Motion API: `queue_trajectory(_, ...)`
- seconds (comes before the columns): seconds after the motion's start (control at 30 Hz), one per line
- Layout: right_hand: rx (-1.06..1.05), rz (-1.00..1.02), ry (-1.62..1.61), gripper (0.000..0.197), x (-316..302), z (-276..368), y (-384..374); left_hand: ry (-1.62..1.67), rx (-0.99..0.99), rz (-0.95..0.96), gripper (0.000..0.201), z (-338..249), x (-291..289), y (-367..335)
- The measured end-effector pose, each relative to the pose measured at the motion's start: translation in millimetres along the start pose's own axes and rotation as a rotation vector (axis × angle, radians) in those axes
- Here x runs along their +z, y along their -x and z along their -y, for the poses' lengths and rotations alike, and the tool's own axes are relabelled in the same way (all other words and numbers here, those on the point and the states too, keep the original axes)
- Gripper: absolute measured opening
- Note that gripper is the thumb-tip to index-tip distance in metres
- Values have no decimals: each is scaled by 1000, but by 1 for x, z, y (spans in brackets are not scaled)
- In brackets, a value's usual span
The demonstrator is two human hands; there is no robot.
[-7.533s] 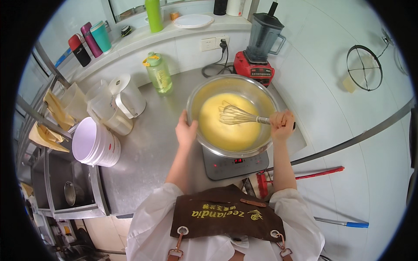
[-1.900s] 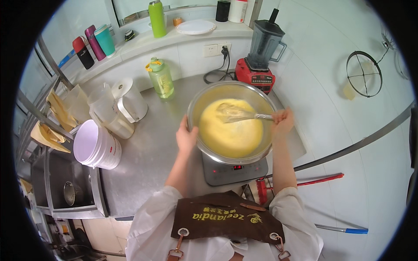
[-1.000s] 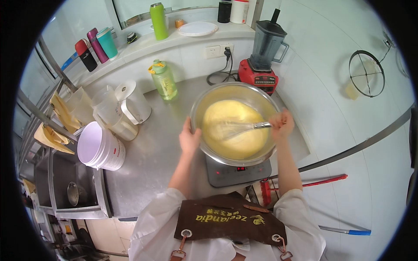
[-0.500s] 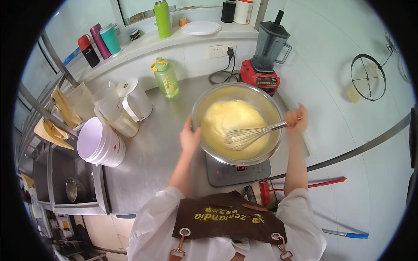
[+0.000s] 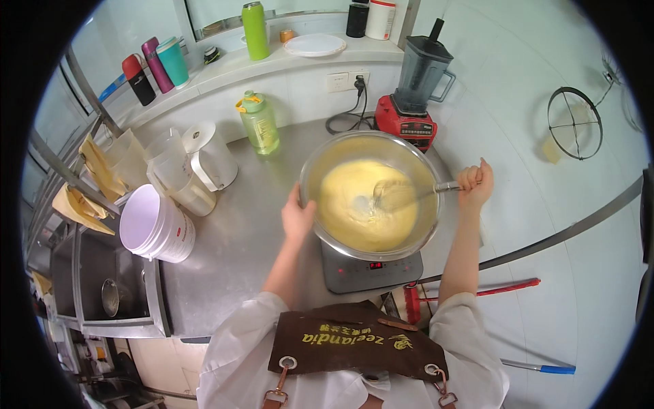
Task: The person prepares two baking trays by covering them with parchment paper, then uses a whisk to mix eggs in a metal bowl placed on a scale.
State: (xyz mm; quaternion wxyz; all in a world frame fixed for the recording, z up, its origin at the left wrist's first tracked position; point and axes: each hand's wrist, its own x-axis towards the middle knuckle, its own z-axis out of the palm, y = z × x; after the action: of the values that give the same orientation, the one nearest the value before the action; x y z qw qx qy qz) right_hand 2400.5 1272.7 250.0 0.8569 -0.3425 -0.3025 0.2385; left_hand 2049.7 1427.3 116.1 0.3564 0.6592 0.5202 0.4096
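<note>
A large steel mixing bowl [image 5: 429, 160] sits on a dark induction cooker [image 5: 361, 278] with a lit red display. Inside it is a pale yellow, creamy mixture [image 5: 347, 198]. My left hand [image 5: 298, 215] grips the bowl's left rim, thumb on the near side, fingers partly hidden by the wall. With my right hand [image 5: 475, 184] closed round its handle, I hold a balloon whisk [image 5: 398, 194] over the bowl's right rim. The whisk's wires are in the mixture and blurred by motion.
Behind the bowl stands a red-based blender [image 5: 405, 123]; left of it, a green water bottle [image 5: 259, 123]. Farther left are clear measuring jugs [image 5: 174, 167], a white pitcher [image 5: 211, 157] and a white bucket [image 5: 157, 225], near a sink [image 5: 112, 279]. Bottles and a white lid [image 5: 315, 45] line the shelf.
The whisk has swept up and away from the near side of the bowl to its middle right. My right hand has shifted slightly right; my left hand stays on the rim.
</note>
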Motion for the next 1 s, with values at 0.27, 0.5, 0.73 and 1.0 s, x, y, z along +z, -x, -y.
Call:
queue_trajectory(0.27, 175, 97, -157, 44, 0, -46, 21, -26, 7, -13, 66, 6, 4, -4)
queue_trajectory(0.5, -120, -133, 2, 45, 6, -47, 10, 10, -18, -12, 65, -8, 1, 1)
queue_trajectory(0.73, 159, 5, -97, 47, 6, -31, 24, -12, -8, -13, 65, 7, 5, 0)
queue_trajectory(1.0, -127, -256, 32, 30, 13, -14, 15, -16, -18, 7, 65, -2, 0, 0)
